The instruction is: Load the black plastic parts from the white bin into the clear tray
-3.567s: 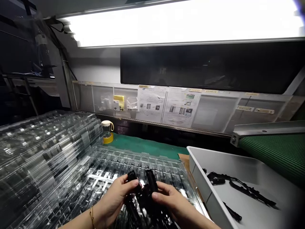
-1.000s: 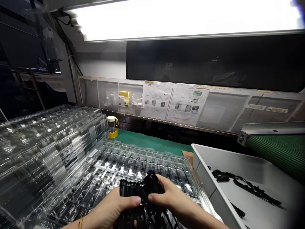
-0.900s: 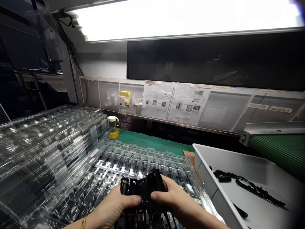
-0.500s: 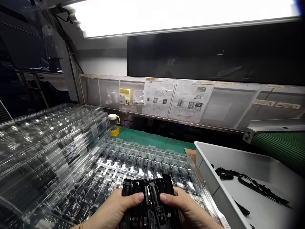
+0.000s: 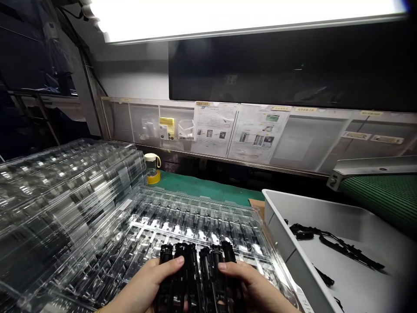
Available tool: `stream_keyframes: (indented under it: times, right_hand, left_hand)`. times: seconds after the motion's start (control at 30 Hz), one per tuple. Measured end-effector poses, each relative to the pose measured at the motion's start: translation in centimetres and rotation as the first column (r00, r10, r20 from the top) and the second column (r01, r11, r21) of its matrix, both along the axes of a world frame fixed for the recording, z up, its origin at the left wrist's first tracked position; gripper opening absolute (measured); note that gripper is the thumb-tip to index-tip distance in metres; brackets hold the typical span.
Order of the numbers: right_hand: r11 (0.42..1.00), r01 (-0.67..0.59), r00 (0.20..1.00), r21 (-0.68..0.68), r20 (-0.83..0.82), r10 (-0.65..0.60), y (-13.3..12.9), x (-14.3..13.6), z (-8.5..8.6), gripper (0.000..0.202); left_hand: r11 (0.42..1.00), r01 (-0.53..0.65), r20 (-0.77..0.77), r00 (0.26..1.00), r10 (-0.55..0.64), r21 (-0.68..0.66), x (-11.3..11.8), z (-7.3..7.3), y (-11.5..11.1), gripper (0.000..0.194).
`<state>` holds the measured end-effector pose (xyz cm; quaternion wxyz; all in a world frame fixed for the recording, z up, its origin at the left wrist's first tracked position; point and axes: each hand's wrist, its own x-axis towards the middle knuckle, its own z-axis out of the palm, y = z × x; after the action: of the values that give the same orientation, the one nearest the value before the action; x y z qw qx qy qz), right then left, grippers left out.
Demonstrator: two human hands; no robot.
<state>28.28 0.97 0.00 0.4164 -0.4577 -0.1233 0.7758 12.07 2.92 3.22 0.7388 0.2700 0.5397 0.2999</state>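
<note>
1. Held a bunch of long black parts [image 5: 192, 274] side by side over the near half of a clear tray [image 5: 202, 199], top ends pointing toward the back of the bench.
2. Had the left hand [image 5: 146, 280] closed around the left side of the bunch and the right hand [image 5: 254, 282] closed around the right side, both thumbs on top and apart.
3. Could see little of the other fingers, mostly hidden beneath the parts; caught only small patches of skin through the gaps.
4. Lost the lower ends of the parts past the bottom edge; could not count the pieces surely, with black running into black.
5. Made out dark shapes in the tray, but could not tell full slots from bare ones through the glare and behind both hands.
6. Saw a stack of trays [image 5: 81, 187] at the left, streaked with reflections, cut off by the left edge and covering the bench behind.
7. Noticed a lidded cup [image 5: 150, 164] with a yellow ring [image 5: 154, 177] at its base, just beside the stack on a green mat [image 5: 208, 187].
8. Found a grey bin [image 5: 278, 230] right of the tray, cut off at bottom right, with loose black pieces [image 5: 352, 252] inside, the nearest barely showing.
9. Spotted a ridged green belt [image 5: 387, 195] beyond the bin, running out at the right edge.
10. Could not read the small print on the papers [image 5: 215, 119] at the back, below a dark panel [image 5: 286, 69] and a glaring lamp [image 5: 228, 17] cut off at the top.
</note>
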Motion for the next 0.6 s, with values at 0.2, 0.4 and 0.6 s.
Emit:
stream_keyframes:
  times: [0.2, 0.4, 0.6]
  right_hand:
    - [0.984, -0.063, 0.992, 0.168, -0.097, 0.080, 0.21, -0.21, -0.43, 0.019]
    - [0.976, -0.091, 0.991, 0.198, -0.081, 0.109, 0.13, -0.26, 0.14, 0.030]
    - [0.974, -0.031, 0.995, 0.225, -0.087, 0.051, 0.01, -0.46, 0.28, 0.026]
  left_hand:
    - [0.992, 0.114, 0.047, 0.992, -0.117, 0.059, -0.31, -0.88, 0.06, 0.021]
    - [0.995, 0.102, 0.061, 0.993, -0.101, -0.006, 0.00, 0.05, -0.23, 0.012]
    - [0.992, 0.123, 0.129, 0.984, -0.126, 0.035, -0.41, -0.85, 0.10, 0.023]
